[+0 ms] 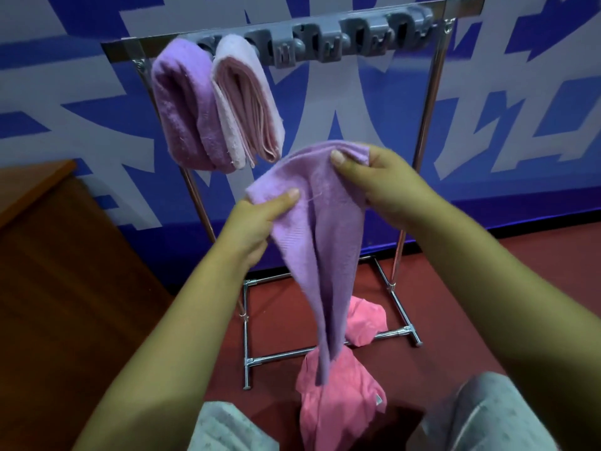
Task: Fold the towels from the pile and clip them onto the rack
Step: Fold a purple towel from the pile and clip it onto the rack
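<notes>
both hands pinch the lilac towel (312, 242) by its top edge, left hand (257, 222) lower, right hand (383, 183) higher; its long axis hangs down, free clips (325, 43) above right on the rack (432, 92).

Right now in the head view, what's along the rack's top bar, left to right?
Purple folded towel → pale pink folded towel → empty grey clips, running to the rack's right post.

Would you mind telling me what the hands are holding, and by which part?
Both hold one lilac terry towel by its top edge: left hand pinches the left corner, right hand the bunched right end.
</notes>
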### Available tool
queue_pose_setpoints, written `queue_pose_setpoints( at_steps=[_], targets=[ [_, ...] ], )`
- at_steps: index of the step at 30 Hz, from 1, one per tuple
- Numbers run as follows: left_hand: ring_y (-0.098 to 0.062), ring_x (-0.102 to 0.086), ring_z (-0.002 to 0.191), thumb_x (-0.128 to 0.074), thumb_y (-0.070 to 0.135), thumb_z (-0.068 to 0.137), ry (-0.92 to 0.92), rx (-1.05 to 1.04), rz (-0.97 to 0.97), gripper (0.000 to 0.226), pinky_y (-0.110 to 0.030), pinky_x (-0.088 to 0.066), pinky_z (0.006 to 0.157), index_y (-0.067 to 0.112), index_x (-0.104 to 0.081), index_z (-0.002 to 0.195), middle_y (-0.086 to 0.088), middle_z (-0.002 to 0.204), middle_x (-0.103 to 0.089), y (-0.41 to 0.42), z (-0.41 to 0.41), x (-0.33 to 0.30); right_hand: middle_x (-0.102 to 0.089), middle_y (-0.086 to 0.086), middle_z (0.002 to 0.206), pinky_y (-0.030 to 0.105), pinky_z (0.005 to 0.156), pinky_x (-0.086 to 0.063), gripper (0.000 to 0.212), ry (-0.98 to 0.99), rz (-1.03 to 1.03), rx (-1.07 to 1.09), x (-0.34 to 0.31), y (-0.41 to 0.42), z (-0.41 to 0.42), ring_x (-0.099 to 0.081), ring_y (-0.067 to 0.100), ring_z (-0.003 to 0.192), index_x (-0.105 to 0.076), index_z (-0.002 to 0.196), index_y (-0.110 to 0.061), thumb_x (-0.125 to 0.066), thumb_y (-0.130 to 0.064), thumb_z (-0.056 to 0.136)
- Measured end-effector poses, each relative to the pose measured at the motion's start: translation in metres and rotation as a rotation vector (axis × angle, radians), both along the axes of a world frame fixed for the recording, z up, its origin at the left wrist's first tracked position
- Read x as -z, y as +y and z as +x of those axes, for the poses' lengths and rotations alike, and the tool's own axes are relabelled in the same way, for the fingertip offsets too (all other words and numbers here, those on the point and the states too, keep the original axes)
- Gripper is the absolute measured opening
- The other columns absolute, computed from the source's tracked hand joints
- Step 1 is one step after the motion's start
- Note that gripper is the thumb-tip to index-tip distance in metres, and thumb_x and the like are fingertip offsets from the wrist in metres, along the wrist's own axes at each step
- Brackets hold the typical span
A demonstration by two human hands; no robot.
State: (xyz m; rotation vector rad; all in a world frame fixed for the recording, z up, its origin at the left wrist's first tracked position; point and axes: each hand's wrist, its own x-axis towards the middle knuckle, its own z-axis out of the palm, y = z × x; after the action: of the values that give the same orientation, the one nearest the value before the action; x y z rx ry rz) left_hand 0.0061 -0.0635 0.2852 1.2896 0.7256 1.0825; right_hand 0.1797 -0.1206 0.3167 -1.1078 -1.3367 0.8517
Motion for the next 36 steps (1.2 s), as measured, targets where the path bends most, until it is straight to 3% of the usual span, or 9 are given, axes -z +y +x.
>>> queue_pose_setpoints(
  at_steps=[4, 7, 12, 16, 24, 27, 30, 33, 36],
  targets=[
    [-0.009, -0.063, 0.076, -0.059, -0.003, 0.085, 0.12, -0.053, 0.125, 0.026, -0.027, -0.052, 0.075, 0.018, -0.074, 0.087, 0.007, 0.076, -0.072, 0.017, -0.021, -0.02, -0.068, -0.004, 0.086, 0.022, 0.063, -0.052, 0.019, -0.045, -0.037, 0.072, -0.012, 0.006, 0.015, -0.063, 0.004, 0.075, -0.066, 0.105, -0.02, -0.051, -0.025, 0.096],
    [-0.01, -0.061, 0.086, -0.06, 0.002, 0.086, 0.146, -0.05, 0.289, 0.024, -0.025, -0.052, 0.079, 0.018, -0.072, 0.097, 0.006, 0.084, -0.072, 0.022, -0.028, -0.042, -0.071, -0.006, 0.084, 0.023, 0.063, -0.053, 0.019, -0.013, -0.001, 0.004, -0.022, 0.004, 0.018, -0.066, 0.006, 0.075, -0.067, 0.104, -0.019, -0.05, -0.023, 0.097],
    [-0.002, -0.064, 0.078, -0.059, 0.016, 0.088, 0.002, -0.048, 0.286, 0.018, -0.02, -0.051, 0.076, 0.022, -0.075, 0.08, 0.011, 0.077, -0.072, 0.025, -0.028, -0.064, -0.073, -0.005, 0.088, 0.025, 0.073, -0.055, 0.022, 0.106, 0.028, -0.204, -0.046, 0.001, 0.026, -0.068, 0.008, 0.085, -0.065, 0.105, -0.017, -0.044, -0.019, 0.098],
    [0.002, -0.063, 0.067, -0.055, 0.013, 0.093, 0.126, -0.108, 0.249, 0.014, -0.016, -0.051, 0.067, 0.017, -0.064, 0.084, 0.014, 0.068, -0.07, 0.031, -0.015, -0.056, -0.071, -0.004, 0.079, 0.03, 0.067, -0.057, 0.018, 0.069, -0.115, -0.021, -0.04, 0.021, 0.028, -0.067, 0.01, 0.075, -0.067, 0.092, -0.014, -0.053, -0.025, 0.095],
    [-0.021, -0.065, 0.085, -0.055, 0.026, 0.09, 0.257, -0.301, 0.279, 0.02, -0.045, -0.057, 0.076, 0.013, -0.066, 0.101, -0.007, 0.094, -0.069, 0.018, 0.01, -0.07, -0.058, 0.005, 0.072, 0.039, 0.071, -0.053, 0.026, 0.117, -0.117, 0.249, -0.044, 0.037, -0.003, -0.057, 0.019, 0.067, -0.06, 0.076, -0.013, -0.054, -0.03, 0.094],
    [-0.032, -0.067, 0.084, -0.055, 0.028, 0.088, 0.332, -0.224, 0.331, 0.019, -0.052, -0.058, 0.069, 0.011, -0.063, 0.087, -0.016, 0.084, -0.066, 0.0, 0.02, -0.077, -0.068, 0.012, 0.08, 0.051, 0.08, -0.057, 0.027, 0.014, -0.078, 0.269, -0.047, 0.034, -0.017, -0.068, 0.03, 0.079, -0.065, 0.081, -0.013, -0.054, -0.034, 0.093],
    [-0.035, -0.067, 0.072, -0.056, 0.028, 0.09, 0.363, -0.193, 0.343, 0.035, -0.046, -0.06, 0.06, -0.007, -0.059, 0.09, -0.033, 0.083, -0.063, -0.015, 0.025, -0.081, -0.072, 0.006, 0.079, 0.045, 0.079, -0.057, 0.025, -0.111, -0.013, 0.236, -0.046, 0.028, -0.028, -0.069, 0.024, 0.08, -0.07, 0.086, -0.02, -0.051, -0.034, 0.094],
    [-0.016, -0.068, 0.055, -0.054, 0.02, 0.094, 0.25, -0.145, 0.24, 0.03, -0.025, -0.055, 0.049, -0.008, -0.065, 0.089, -0.016, 0.067, -0.069, -0.028, 0.027, -0.088, -0.074, -0.004, 0.093, 0.035, 0.084, -0.056, 0.029, -0.172, 0.043, 0.121, -0.044, 0.021, -0.033, -0.068, 0.013, 0.092, -0.071, 0.104, -0.028, -0.044, -0.031, 0.096],
    [-0.012, -0.068, 0.053, -0.053, 0.014, 0.094, 0.195, -0.122, 0.191, 0.023, -0.027, -0.059, 0.054, 0.006, -0.069, 0.079, -0.004, 0.058, -0.069, -0.035, 0.024, -0.091, -0.072, -0.005, 0.105, 0.035, 0.094, -0.052, 0.031, -0.136, 0.074, 0.032, -0.043, 0.014, -0.034, -0.066, 0.009, 0.103, -0.07, 0.109, -0.026, -0.041, -0.03, 0.098]
  ],
)
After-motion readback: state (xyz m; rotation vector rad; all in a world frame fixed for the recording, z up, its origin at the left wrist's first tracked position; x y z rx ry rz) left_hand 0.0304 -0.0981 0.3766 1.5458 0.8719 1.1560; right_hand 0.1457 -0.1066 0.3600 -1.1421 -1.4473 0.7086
